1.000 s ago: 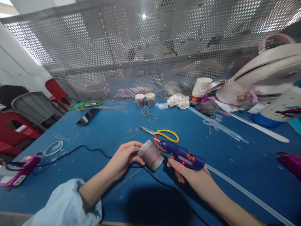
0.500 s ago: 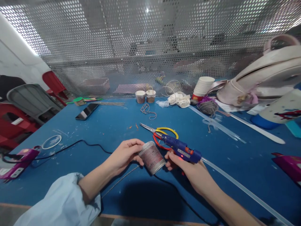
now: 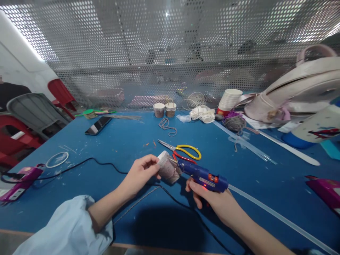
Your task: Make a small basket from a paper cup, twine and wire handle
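Note:
My left hand (image 3: 142, 172) pinches the pale rim of a small cup (image 3: 169, 170), which is tilted and wrapped in greyish-brown material. My right hand (image 3: 212, 198) is closed around a blue hot glue gun (image 3: 202, 174) with a red light on. Its metal nozzle points left and lies at the cup's side near the rim; whether it touches, I cannot tell. A long clear glue stick (image 3: 268, 209) sticks out of the gun's back. Scissors (image 3: 188, 151) with red and yellow handles lie just behind the gun, blades partly apart. A thin grey cord (image 3: 135, 204) lies below my left hand.
Two wrapped cups (image 3: 159, 110) and loose grey yarn (image 3: 167, 126) sit at the back. A phone (image 3: 98, 125) and a purple power strip (image 3: 22, 184) are left. Stacked paper cups (image 3: 230, 101), yarn balls, glue sticks and a bag (image 3: 289, 88) stand right. A black cable (image 3: 183, 205) crosses the table.
My left hand has turned and raised the cup slightly. The glue gun has shifted down and its nozzle now lies against or over the cup's side. My right fingers have moved away from the cup's base.

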{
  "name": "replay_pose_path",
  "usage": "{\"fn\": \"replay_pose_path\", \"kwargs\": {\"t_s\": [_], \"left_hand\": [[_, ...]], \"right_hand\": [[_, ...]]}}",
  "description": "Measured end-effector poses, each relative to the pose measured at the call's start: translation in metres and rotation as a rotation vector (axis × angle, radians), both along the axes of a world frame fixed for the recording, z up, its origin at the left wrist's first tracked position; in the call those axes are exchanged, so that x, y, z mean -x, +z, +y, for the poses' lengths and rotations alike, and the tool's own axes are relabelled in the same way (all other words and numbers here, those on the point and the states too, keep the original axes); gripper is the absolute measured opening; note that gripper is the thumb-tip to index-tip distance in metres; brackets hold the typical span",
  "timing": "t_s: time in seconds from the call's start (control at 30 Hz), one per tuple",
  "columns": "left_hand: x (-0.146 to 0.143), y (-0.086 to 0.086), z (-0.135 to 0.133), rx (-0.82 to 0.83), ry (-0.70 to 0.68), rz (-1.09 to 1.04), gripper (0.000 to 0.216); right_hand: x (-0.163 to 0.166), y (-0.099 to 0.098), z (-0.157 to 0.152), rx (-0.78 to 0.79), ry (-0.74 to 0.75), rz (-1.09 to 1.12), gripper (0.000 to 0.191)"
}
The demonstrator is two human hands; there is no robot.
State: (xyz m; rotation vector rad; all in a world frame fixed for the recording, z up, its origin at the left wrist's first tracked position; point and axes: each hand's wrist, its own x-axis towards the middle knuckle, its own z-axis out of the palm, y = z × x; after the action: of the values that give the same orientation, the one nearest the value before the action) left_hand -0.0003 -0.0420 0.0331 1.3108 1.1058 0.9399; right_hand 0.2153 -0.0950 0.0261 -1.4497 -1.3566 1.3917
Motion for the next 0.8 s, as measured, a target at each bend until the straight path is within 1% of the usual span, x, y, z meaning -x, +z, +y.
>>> {"fn": "replay_pose_path", "kwargs": {"t_s": [0.13,0.33,0.6,0.8], "left_hand": [[0.0008,-0.0017,0.0003,-0.020,-0.005,-0.004,0.013],[0.0014,-0.0041,-0.0004,-0.095,0.005,0.036,0.012],[0.0022,-0.0067,-0.0021,-0.173,-0.025,0.077,0.013],[0.0019,-0.0050,-0.0024,-0.190,-0.048,0.102,0.014]], "right_hand": [[-0.0013,-0.0028,0.0008,0.046,0.052,0.072,0.039],[-0.0005,-0.0045,0.0010,0.096,0.120,0.181,0.039],[-0.0008,-0.0061,0.0012,0.096,0.109,0.158,0.039],[-0.0012,-0.0082,0.0008,0.103,0.116,0.144,0.039]]}}
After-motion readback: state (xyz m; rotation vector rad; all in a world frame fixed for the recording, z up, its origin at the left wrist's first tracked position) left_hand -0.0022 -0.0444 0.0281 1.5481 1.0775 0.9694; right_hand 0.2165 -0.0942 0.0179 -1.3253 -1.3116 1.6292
